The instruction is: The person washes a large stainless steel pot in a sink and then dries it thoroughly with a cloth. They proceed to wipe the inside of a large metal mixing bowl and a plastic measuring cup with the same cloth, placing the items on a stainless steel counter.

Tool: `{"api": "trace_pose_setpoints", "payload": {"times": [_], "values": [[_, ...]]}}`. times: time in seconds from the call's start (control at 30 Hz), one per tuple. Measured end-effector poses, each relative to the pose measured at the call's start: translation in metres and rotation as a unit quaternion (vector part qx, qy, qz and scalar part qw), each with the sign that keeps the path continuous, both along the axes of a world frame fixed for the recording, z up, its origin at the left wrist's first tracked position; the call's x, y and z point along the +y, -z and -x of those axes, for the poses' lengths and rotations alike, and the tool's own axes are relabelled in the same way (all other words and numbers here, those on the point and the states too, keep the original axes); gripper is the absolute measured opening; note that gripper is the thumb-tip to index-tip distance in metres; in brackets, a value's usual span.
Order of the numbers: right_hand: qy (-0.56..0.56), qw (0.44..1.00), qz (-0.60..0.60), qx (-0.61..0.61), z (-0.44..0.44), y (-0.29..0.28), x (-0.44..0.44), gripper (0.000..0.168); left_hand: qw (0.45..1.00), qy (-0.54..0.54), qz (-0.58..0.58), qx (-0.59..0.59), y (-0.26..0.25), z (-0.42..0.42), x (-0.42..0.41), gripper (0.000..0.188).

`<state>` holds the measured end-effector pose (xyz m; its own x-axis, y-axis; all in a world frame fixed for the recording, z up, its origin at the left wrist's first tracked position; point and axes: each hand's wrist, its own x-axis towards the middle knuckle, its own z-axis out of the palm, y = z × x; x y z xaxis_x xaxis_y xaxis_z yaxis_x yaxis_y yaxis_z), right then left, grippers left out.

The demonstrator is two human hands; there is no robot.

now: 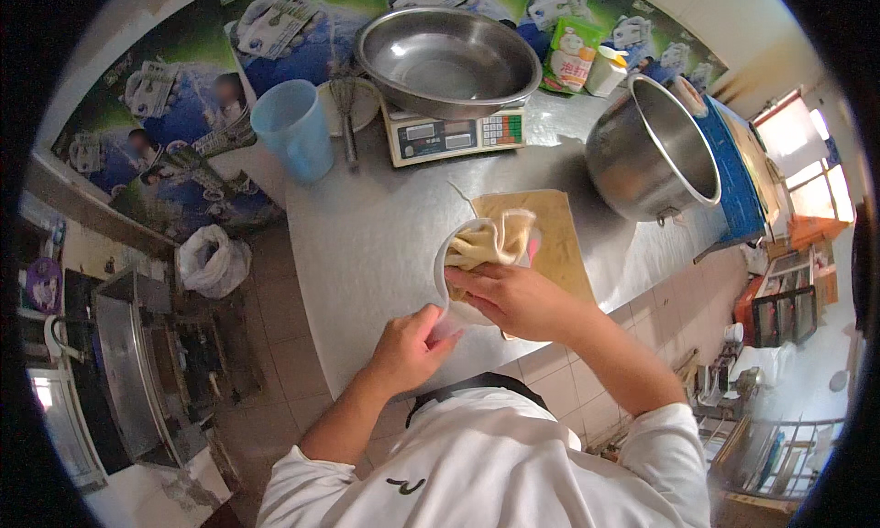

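My left hand (412, 349) grips the near left side of a whitish container (442, 280), its thumb and fingers closed on the wall. The container is tilted with its mouth away from me. In my right hand (515, 298) is a bunched yellowish cloth (491, 243), pressed at the mouth of the container; part of the cloth sticks out over the far rim. Both are held above a steel table (364, 253) and partly over a flat tan board or sheet (560, 253). Something small and pink (534, 247) shows beside the cloth. The container's inside is mostly hidden.
At the back, a steel basin (447, 60) rests on a digital scale (454, 139). A whisk (347, 115) and blue plastic jug (295, 133) stand left of it; a green packet (569, 55), white bottle (607, 72) and steel mixing bowl (639, 157) are right. A lined bin (214, 263) stands on the floor.
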<state>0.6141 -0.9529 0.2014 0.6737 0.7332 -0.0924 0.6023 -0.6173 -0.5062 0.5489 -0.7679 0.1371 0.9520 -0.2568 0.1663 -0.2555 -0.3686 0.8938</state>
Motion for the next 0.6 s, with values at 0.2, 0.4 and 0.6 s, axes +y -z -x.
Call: {"api": "trace_pose_setpoints", "payload": {"times": [0.2, 0.4, 0.6], "values": [[0.05, 0.971, 0.181, -0.15, -0.018, 0.007, 0.006, 0.032, 0.998, -0.035, -0.019, -0.04, -0.006, -0.005, -0.009, 0.024], [0.173, 0.96, 0.153, 0.161, -0.033, 0.052, -0.013, 0.034, 0.988, -0.032, -0.049, -0.142, 0.015, -0.002, -0.047, 0.025], [0.377, 0.691, -0.562, 0.254, -0.031, 0.013, -0.004, 0.035, 0.997, 0.047, -0.053, -0.031, 0.031, 0.0, -0.06, 0.025]]}}
